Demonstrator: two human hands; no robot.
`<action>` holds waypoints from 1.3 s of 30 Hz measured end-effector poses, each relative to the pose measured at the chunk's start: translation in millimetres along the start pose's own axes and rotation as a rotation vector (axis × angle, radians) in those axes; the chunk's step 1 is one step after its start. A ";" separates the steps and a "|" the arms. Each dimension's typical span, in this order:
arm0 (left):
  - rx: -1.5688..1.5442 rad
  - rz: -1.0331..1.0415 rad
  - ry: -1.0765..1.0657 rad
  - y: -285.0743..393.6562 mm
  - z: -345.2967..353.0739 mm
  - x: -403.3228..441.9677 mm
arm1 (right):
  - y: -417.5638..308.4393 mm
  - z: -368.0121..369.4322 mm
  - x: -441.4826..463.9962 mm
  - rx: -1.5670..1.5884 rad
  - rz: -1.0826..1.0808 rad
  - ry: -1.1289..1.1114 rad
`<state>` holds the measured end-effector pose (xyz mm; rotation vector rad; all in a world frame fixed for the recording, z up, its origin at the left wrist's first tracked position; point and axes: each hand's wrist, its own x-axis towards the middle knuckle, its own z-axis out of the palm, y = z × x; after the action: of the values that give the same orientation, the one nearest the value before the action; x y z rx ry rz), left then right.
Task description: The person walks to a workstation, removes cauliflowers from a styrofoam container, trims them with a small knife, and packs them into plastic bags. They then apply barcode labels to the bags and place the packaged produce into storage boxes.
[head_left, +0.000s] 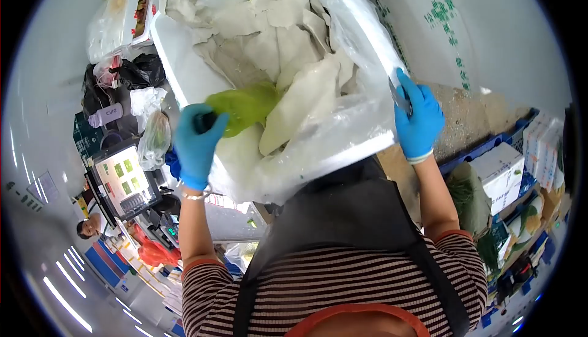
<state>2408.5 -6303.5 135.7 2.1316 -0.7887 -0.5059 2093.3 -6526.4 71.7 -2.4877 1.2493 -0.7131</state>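
A white foam box [165, 49], lined with clear plastic, lies in front of me with torn grey-beige paper [263, 43] inside. My left hand [199, 138], in a blue glove, is closed at the box's left edge around something dark, beside a yellow-green thing [245, 107] blurred by motion over the paper. My right hand [419, 113], also blue-gloved, is at the box's right rim with its fingers closed on a metal tool [401, 99], perhaps a knife; its full shape is hidden.
Plastic bags [154, 141], a bottle [105, 115] and a lit screen [127, 181] stand at the left. A person [92, 225] is at the far lower left. White cartons [497, 175] and produce lie at the right, beside a blue crate edge [471, 153].
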 end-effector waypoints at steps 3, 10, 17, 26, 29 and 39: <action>0.076 0.230 0.130 54.3 -41.7 -38.9 | -1.6 -4.2 -7.7 0.057 0.059 0.101; -0.065 1.191 0.163 99.1 -113.2 -138.5 | -69.5 -96.7 -118.2 0.563 0.126 0.232; -0.308 0.862 -0.290 133.7 -54.7 -231.9 | -149.5 -157.3 -302.0 0.701 -0.082 0.222; -0.143 0.787 -1.227 165.3 107.8 -443.7 | -104.5 -257.0 -553.1 1.091 0.886 0.918; -0.038 1.002 -1.383 175.3 155.1 -526.1 | -79.7 -275.3 -656.7 1.142 1.109 1.078; 0.080 1.270 -1.639 226.8 351.6 -850.6 | -49.1 -260.6 -1011.9 0.932 1.682 1.445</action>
<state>1502.9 -6026.4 177.2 0.4250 -2.6432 -1.3709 1472.6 -5687.2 2.6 0.4254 1.8812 -1.7134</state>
